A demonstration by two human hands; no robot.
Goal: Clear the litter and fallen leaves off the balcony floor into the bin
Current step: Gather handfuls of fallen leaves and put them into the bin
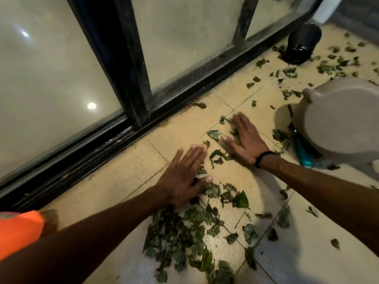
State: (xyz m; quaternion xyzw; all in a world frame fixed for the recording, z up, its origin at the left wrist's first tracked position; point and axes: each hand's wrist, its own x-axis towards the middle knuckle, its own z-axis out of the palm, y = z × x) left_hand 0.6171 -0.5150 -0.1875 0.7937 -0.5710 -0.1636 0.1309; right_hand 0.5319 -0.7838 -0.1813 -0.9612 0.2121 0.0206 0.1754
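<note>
Green fallen leaves lie scattered over the beige tiled balcony floor (123, 181). The thickest heap of leaves (184, 238) sits near the bottom middle. My left hand (184, 173) lies flat on the tiles with straight fingers, its thumb side touching leaves. My right hand (244, 138), with a black band on the wrist, also presses flat on the floor, fingers straight, with a few leaves (218, 157) between the two hands. A grey bin (336, 124) with its lid on stands just right of my right hand. Neither hand holds anything.
A black-framed glass sliding door (131, 64) and its track run along the left side of the floor. A black pot (301, 45) stands at the far right by the door. A teal object (303, 150) lies beside the bin. More leaves (332, 66) lie beyond the bin.
</note>
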